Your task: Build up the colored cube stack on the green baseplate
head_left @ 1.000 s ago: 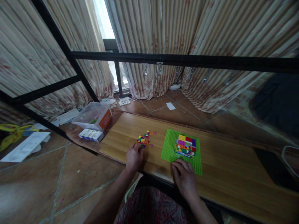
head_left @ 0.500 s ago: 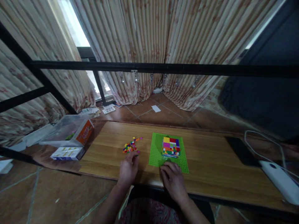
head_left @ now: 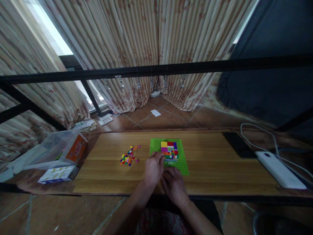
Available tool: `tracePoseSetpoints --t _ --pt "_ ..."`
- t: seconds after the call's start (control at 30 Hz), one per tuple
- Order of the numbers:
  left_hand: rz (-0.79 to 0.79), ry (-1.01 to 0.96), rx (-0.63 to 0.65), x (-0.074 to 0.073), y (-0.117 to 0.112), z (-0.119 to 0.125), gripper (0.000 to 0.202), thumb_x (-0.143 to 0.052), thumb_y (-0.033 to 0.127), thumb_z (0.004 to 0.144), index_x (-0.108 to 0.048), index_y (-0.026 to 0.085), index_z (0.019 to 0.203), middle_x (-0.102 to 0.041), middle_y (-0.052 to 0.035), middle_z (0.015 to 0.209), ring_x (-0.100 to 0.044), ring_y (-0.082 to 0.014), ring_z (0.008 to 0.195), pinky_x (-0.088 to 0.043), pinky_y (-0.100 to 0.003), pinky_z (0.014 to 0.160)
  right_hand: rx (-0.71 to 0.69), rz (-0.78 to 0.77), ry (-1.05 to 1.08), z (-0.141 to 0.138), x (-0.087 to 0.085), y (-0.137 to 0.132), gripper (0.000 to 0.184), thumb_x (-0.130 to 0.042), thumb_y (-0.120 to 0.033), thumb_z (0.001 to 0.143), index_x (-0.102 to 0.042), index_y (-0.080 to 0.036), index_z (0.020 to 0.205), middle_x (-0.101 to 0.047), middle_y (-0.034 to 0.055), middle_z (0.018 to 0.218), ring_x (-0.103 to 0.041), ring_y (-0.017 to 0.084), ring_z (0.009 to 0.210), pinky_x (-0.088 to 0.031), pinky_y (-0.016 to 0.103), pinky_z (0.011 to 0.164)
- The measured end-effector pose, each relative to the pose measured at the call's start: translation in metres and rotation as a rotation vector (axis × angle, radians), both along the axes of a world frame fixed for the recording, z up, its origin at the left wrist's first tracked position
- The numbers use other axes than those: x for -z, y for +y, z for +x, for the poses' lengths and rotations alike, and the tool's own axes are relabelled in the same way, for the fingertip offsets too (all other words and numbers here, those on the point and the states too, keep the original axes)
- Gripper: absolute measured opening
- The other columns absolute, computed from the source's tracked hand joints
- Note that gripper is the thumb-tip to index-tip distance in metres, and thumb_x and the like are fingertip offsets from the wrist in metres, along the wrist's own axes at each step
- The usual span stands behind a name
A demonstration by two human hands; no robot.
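A multicoloured brick block [head_left: 169, 148] stood on a green baseplate [head_left: 184, 164], closer to the back edge of the bench [head_left: 210, 178] than to its front edge. The left hand [head_left: 153, 168] was at the plate's left side, its fingers bent beside the block; whether they grasped a brick, I could not tell. The right hand [head_left: 174, 184] was at the plate's front edge, fingers curled, their grip likewise impossible to make out. Loose bricks [head_left: 126, 159] lay between the plate and the bench's left edge. A dark flat object [head_left: 239, 146] and a white device [head_left: 280, 169] lay toward the right end. Beyond the left edge were a clear box [head_left: 51, 148] and a carton [head_left: 58, 174].
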State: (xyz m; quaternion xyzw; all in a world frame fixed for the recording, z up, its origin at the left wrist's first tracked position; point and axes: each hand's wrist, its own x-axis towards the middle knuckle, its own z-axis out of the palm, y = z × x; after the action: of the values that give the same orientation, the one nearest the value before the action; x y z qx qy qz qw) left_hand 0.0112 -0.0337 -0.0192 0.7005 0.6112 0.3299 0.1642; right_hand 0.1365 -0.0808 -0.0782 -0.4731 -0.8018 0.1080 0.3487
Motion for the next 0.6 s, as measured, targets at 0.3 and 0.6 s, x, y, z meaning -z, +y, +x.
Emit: tracePoseSetpoints --t 0.3,0.6 --pt "-0.023 0.025 -0.024 0.01 0.005 0.002 0.014 -0.059 0.016 0.086 -0.067 0.022 0.096 -0.07 -0.0021 0.09 -0.066 -0.0148 0.08 -0.05 -0.027 0.075 0.015 0.003 -0.013 -0.002 -0.005 -0.001 0.014 -0.051 -0.017 0.09 -0.064 -0.021 0.086 -0.063 0.0067 0.093 -0.055 0.022 0.089 -0.046 0.036 0.078" --pt "0.022 0.071 0.028 0.011 0.002 -0.002 0.012 -0.054 0.021 0.091 -0.066 0.021 0.095 -0.07 -0.0023 0.089 -0.065 -0.0147 0.082 -0.05 -0.026 0.074 0.013 -0.009 -0.034 -0.001 -0.002 0.0 0.012 -0.053 -0.017 0.09 -0.065 -0.021 0.088 -0.063 0.007 0.096 -0.054 0.023 0.091 -0.045 0.037 0.079"
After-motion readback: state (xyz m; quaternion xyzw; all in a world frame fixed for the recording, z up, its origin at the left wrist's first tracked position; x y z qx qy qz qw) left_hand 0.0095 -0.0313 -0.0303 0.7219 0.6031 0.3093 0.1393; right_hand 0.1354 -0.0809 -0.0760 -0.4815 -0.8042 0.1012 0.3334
